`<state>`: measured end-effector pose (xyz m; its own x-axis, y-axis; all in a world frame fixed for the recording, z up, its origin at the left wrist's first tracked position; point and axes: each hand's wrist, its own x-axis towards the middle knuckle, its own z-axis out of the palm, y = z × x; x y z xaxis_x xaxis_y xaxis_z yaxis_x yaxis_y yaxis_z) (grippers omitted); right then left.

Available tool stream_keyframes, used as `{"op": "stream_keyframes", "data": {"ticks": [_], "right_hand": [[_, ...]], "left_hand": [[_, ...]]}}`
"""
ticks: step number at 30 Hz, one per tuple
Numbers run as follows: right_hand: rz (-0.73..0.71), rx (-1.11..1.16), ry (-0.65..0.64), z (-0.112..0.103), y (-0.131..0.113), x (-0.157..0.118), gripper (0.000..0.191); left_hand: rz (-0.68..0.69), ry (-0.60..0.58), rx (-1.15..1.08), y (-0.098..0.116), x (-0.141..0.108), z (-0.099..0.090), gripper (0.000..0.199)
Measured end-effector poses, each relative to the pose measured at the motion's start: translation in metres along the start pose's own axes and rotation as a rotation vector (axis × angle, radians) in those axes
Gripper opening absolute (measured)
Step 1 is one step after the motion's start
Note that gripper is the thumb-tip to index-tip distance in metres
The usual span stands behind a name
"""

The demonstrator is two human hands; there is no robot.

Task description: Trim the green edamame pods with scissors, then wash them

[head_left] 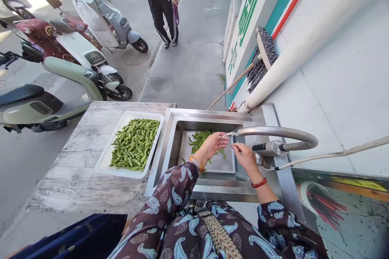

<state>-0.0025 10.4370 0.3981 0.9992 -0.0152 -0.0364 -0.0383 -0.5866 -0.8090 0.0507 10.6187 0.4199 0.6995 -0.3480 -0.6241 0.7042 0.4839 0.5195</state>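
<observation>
My left hand [213, 145] is under the faucet spout [243, 131], palm turned inward and fingers loosely stretched out, with nothing held. A little water shows at the spout's end, by its fingertips. To its right, my right hand [245, 158] has its fingers curled into a pinch; whatever they hold, if anything, is too small to make out. Beneath both hands, green soybean pods [199, 139] lie in a shallow metal tray [221, 166] inside the steel sink [209, 191]. My left hand and forearm hide some of these pods.
A white plastic tray [105, 166] heaped with green pods [133, 145] stands on the wooden table [69, 174] at left. A mop [263, 58] leans by a white pipe [288, 48]. Scooters [69, 77] are parked beyond, and a person [161, 2] stands on the pavement.
</observation>
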Motion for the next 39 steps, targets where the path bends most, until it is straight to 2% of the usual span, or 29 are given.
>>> {"op": "stream_keyframes", "data": {"ticks": [4,8,11,13,16,18,21,22,24,28,30,32,36,39], "right_hand": [[-0.012,0.045,-0.014,-0.010,0.006,-0.002,0.025],[0.005,0.185,0.026,-0.010,-0.004,0.002,0.021],[0.135,0.486,0.037,0.009,-0.025,0.015,0.023],[0.239,0.826,0.020,0.025,-0.044,0.024,0.024],[0.354,1.229,0.009,0.046,-0.069,0.036,0.023],[0.405,1.365,-0.004,0.051,-0.078,0.040,0.022],[0.416,1.480,-0.074,0.050,-0.082,0.041,0.025],[0.407,1.470,-0.100,0.048,-0.081,0.041,0.027],[0.398,1.370,-0.116,0.047,-0.079,0.039,0.034],[0.395,1.075,0.025,0.053,-0.071,0.032,0.048],[0.324,0.872,0.072,0.055,-0.064,0.030,0.051],[0.233,0.654,0.043,0.052,-0.055,0.030,0.053],[0.157,0.470,-0.021,0.037,-0.036,0.027,0.049],[0.125,0.405,-0.055,0.026,-0.023,0.018,0.037]], "left_hand": [[0.031,-0.013,0.022,0.001,0.001,-0.004,0.020],[0.004,0.031,0.042,0.000,0.003,0.001,0.018],[0.034,0.032,0.058,0.001,0.008,0.007,0.015],[0.063,0.029,0.025,0.002,0.011,0.011,0.015],[0.075,0.066,-0.072,0.003,0.012,0.013,0.030],[0.076,0.043,-0.150,0.004,0.009,0.012,0.037],[0.055,-0.091,-0.228,0.005,0.004,0.009,0.042],[0.037,-0.109,-0.222,0.004,0.003,0.009,0.042],[0.026,-0.062,-0.149,0.001,0.003,0.011,0.041],[0.103,0.095,0.039,-0.013,0.010,0.024,0.036],[0.123,0.112,0.067,-0.019,0.012,0.030,0.033],[0.123,0.102,0.089,-0.022,0.012,0.032,0.032],[0.094,0.051,0.192,-0.020,0.007,0.015,0.024],[0.050,0.093,0.250,-0.020,0.002,-0.006,0.009]]}}
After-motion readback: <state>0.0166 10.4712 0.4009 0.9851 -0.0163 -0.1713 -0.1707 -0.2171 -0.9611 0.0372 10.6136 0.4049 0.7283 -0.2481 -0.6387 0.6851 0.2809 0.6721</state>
